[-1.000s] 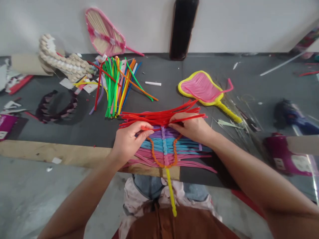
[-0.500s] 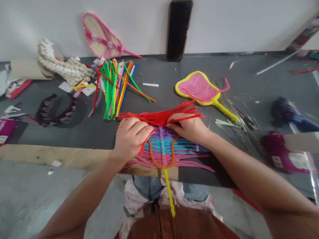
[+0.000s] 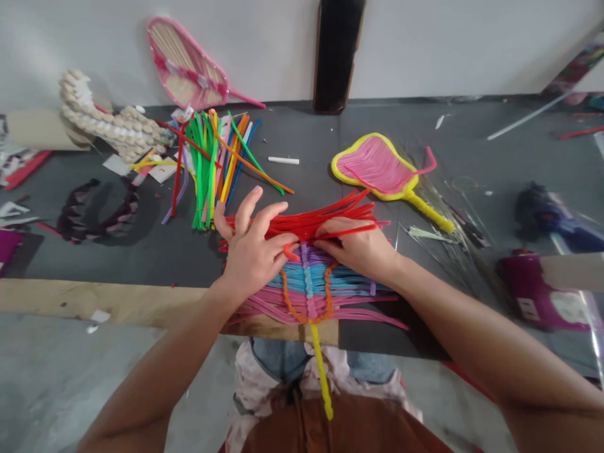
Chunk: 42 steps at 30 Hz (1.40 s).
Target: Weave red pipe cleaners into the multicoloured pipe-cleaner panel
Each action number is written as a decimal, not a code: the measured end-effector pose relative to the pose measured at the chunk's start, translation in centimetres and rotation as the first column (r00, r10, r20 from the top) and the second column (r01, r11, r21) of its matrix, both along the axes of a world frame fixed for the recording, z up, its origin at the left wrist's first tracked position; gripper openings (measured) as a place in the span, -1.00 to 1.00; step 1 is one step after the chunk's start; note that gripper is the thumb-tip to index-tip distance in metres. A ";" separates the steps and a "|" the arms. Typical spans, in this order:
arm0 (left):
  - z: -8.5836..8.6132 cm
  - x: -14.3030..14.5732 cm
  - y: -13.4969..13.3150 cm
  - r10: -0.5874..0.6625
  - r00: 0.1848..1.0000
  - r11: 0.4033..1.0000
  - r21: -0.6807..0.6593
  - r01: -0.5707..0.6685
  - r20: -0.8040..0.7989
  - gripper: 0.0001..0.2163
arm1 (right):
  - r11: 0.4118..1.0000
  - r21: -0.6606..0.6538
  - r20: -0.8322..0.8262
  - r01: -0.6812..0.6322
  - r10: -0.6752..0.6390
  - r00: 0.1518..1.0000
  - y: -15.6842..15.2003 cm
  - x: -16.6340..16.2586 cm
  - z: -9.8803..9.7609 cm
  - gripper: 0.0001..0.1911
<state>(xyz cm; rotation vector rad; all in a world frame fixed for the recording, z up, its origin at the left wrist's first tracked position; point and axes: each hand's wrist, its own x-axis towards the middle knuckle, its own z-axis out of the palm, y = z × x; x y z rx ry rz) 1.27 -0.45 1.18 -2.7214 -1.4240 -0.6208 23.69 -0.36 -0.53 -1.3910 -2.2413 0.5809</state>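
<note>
A half-made fan of pipe cleaners lies in front of me, with pink, blue [image 3: 292, 275] and purple rows crossing a wrapped centre spine. An orange twisted loop [image 3: 286, 292] curves over the rows, and a yellow stem [image 3: 322, 371] points toward my body. At the top is a bundle of red pipe cleaners [image 3: 302, 223]. My left hand [image 3: 252, 248] pinches a bent red pipe cleaner [image 3: 291, 253] just left of the spine, its other fingers spread. On the other side, my right hand [image 3: 353, 244] is closed on a red pipe cleaner; its fingertips are partly hidden.
Behind are loose coloured pipe cleaners [image 3: 202, 170], a yellow-edged pink fan [image 3: 377, 165], a phone [image 3: 337, 56] and a pink-rimmed fan [image 3: 189, 66] against the wall. A dark headband [image 3: 97, 211] lies left. Thin wires [image 3: 438, 211] and a purple object [image 3: 528, 289] are right.
My left hand's outer fingers have lifted and spread. The red end that hung below it now shows as a short bend by the spine. My right hand stays nearly in place.
</note>
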 end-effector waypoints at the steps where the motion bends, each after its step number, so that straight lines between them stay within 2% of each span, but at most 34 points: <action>1: -0.1 0.1 0.0 0.022 1.000 1.000 -0.005 -0.022 0.007 -0.87 | 1.000 0.002 0.005 0.000 0.000 1.000 0.0 0.0 0.0 -0.87; 9: -0.8 0.3 0.2 0.032 0.999 0.996 -0.084 -0.029 0.036 -0.83 | 0.999 0.002 0.075 0.032 -0.032 0.997 0.0 -0.3 0.0 -0.84; 14: -1.2 0.4 0.4 0.016 0.998 0.996 -0.090 -0.011 0.058 -0.79 | 0.999 0.013 0.285 0.035 -0.038 0.958 -0.2 -0.8 1.2 -0.78; 17: -1.4 0.1 0.5 -0.019 0.998 0.994 -0.103 0.026 0.061 -0.79 | 1.000 0.003 0.424 -0.017 0.014 0.906 0.1 -1.3 2.4 -0.75; 20: -1.5 -0.2 0.7 -0.078 0.996 0.989 -0.120 0.082 0.037 -0.78 | 0.988 0.014 0.472 -0.152 0.127 0.872 0.8 -1.7 3.1 -0.79; 23: -1.4 -0.3 0.6 -0.083 0.996 0.991 -0.103 0.085 0.018 -0.80 | 0.958 0.027 0.443 -0.286 0.245 0.863 1.6 -1.7 2.8 -0.80; 26: -1.2 0.0 0.4 -0.046 0.998 0.995 -0.083 0.048 0.034 -0.80 | 0.940 0.069 0.361 -0.335 0.290 0.886 2.1 -1.4 1.7 -0.81; 31: -1.2 0.4 0.4 0.005 0.999 0.995 -0.102 -0.002 0.035 -0.79 | 0.956 0.186 0.315 -0.228 0.162 0.935 2.0 -1.3 0.1 -0.80; 35: -1.3 0.5 0.3 0.051 0.999 0.994 -0.093 -0.051 -0.003 -0.80 | 0.969 0.198 0.322 -0.149 0.079 0.943 1.7 -1.8 -0.1 -0.77; 42: -0.4 1.1 0.3 0.103 0.995 0.978 -0.179 -0.104 -0.018 -0.85 | 0.971 0.115 0.175 -0.211 0.189 0.966 1.6 -1.3 0.3 -0.80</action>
